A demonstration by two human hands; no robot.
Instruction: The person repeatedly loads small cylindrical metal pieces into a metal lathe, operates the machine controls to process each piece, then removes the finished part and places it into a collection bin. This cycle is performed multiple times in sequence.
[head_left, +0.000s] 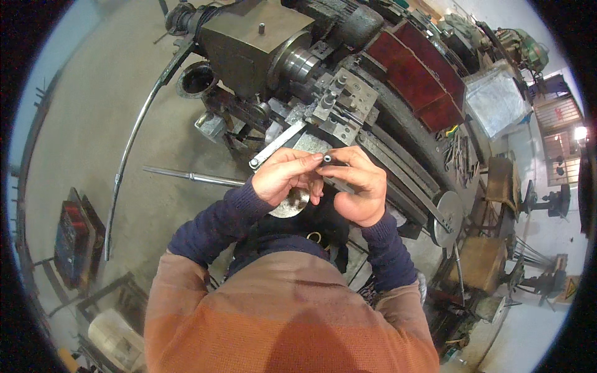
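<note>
At the centre of the frame a small dark metal piece (328,159), short and tube-like with a pale round end, was held between both hands. The right hand (357,186) was closed around it, fingers curled over its lower part, while the fingertips of the left hand (287,176) were pinched together on or just beside its upper end; whether they truly gripped it or only touched it could not be told.

The piece was held in the air, with only part of it showing above the fingers. A slip could be judged likely if the pinch loosened, since so little of it was held; it would then fall toward the machine parts and floor below, where a small dark thing would be hard to find. A round metal disc (291,204) was seen just under the left hand, partly hidden by it.

Directly above the hands, in the upper middle of the frame, the lathe (261,43) stood close, its tool post (339,99) with upright bolts near the fingers; knuckles could be knocked against it. A flat metal bar (277,145) lay just beside the left hand. To the left, a long steel rod (186,176) lay on the floor, and a curved dark bar (134,137) ran beside it, both underfoot hazards.
</note>
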